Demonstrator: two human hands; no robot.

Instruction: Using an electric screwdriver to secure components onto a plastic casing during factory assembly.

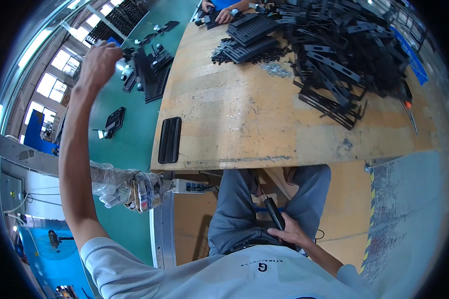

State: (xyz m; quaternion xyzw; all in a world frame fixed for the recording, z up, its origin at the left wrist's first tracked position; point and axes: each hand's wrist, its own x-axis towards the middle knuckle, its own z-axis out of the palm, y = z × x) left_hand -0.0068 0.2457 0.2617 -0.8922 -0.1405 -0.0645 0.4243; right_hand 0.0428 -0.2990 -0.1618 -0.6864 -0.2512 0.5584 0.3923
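Observation:
My left hand (101,62) reaches far out to the left over the green surface. Its fingers are closed at the edge of a black slotted plate assembly (144,72), which stands tilted among similar parts; the fingertips are partly hidden. In my lap, my right hand (290,232) is wrapped round a black electric screwdriver (274,213), its tip pointing up and away between my knees. A black ribbed plate (170,140) lies on the wooden table (224,124) near its left front corner.
A big heap of black metal brackets (334,65) covers the table's far right, with a screwdriver (410,112) beside it. Loose screws (276,70) lie near stacked black plates (252,30). Another person's hands (224,16) work at the far edge. A power strip (189,186) hangs below.

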